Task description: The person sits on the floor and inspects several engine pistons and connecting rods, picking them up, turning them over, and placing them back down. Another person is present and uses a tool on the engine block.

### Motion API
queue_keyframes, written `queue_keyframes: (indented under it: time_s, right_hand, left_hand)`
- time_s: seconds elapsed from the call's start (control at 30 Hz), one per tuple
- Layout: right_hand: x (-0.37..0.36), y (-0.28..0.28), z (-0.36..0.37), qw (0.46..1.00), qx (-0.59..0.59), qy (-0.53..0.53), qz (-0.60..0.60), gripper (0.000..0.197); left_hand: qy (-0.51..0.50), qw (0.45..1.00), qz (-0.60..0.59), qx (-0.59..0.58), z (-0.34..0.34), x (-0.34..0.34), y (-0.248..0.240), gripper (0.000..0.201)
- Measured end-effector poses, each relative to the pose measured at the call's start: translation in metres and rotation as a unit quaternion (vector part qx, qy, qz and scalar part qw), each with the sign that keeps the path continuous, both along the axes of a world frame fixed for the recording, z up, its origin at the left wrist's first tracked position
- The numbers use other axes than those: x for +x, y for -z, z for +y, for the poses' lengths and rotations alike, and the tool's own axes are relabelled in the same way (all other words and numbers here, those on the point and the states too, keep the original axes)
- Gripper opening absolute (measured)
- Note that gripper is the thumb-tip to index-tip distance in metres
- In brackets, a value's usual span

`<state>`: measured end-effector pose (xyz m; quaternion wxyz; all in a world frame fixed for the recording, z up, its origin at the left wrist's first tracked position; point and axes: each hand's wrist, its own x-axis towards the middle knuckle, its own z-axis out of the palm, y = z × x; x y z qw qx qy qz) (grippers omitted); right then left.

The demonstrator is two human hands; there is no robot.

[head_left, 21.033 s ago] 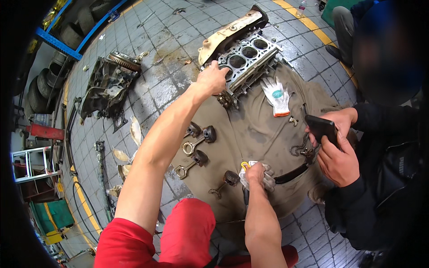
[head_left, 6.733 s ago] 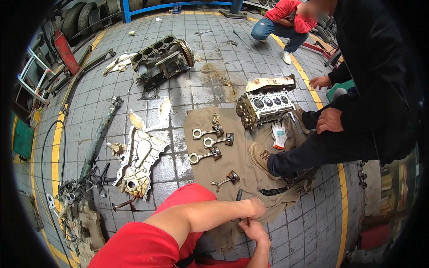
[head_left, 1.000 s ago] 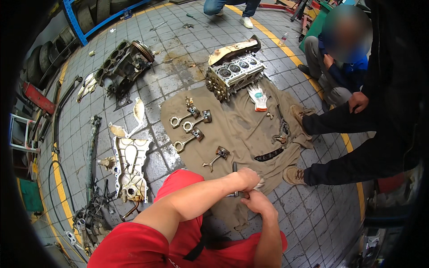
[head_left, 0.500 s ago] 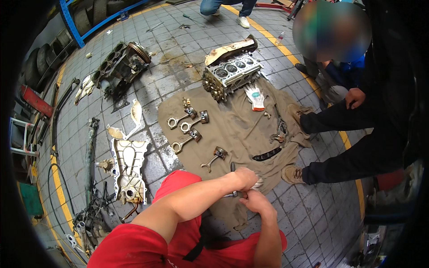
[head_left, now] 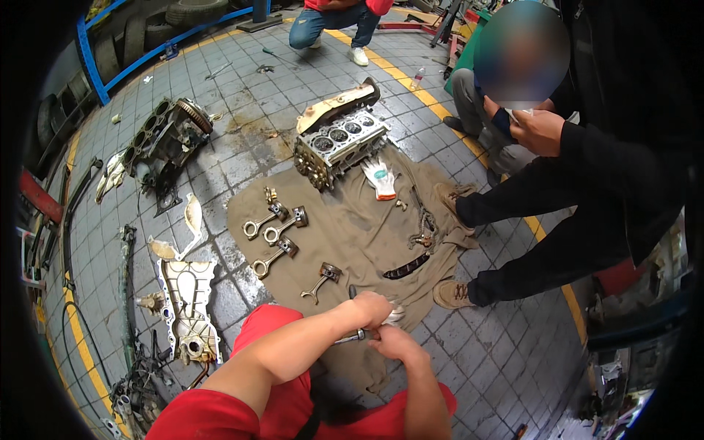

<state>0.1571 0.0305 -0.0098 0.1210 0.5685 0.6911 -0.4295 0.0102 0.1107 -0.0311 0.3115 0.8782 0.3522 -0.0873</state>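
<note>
My left hand (head_left: 372, 310) and my right hand (head_left: 394, 343) are close together above the near part of a brown cloth (head_left: 345, 367). Both hands have curled fingers; what they grip is mostly hidden. Something whitish (head_left: 397, 316) shows between them. A shiny metal tool (head_left: 350, 337) sticks out to the left beside my right fingers. Next to my left knuckles is a short dark handle (head_left: 353, 292). Just beyond lies a piston with an open-ended connecting rod (head_left: 323, 282). Farther left on the cloth are several pistons with rods, one of them nearest (head_left: 275, 257).
An engine block (head_left: 341, 143) stands at the cloth's far edge, with a white glove (head_left: 379, 180) beside it. Another block (head_left: 165, 139) and a metal cover (head_left: 189, 312) are at left. A black-clothed person (head_left: 543, 227) stands at right, shoes on the cloth. Other people crouch farther off.
The view has shifted, so the scene sits farther left and lower. My hands stay together in much the same pose. At right, a hand has come up from beside the knee.
</note>
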Motion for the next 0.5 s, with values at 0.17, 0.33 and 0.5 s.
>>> queue_keyframes:
  time_s: [0.17, 0.33, 0.5]
  right_hand:
    - [0.003, 0.010, 0.000, 1.000, 0.005, -0.022, 0.003, 0.034]
    - [0.005, 0.019, -0.001, 0.999, 0.018, -0.010, 0.032, 0.035]
    - [0.004, 0.014, 0.000, 1.000, 0.017, -0.016, 0.019, 0.036]
  left_hand:
    - [0.001, 1.000, 0.005, 0.000, -0.002, -0.001, 0.002, 0.043]
    - [-0.002, 1.000, 0.009, -0.008, -0.001, -0.002, 0.004, 0.036]
    - [0.017, 0.999, 0.030, -0.024, 0.002, -0.001, 0.003, 0.039]
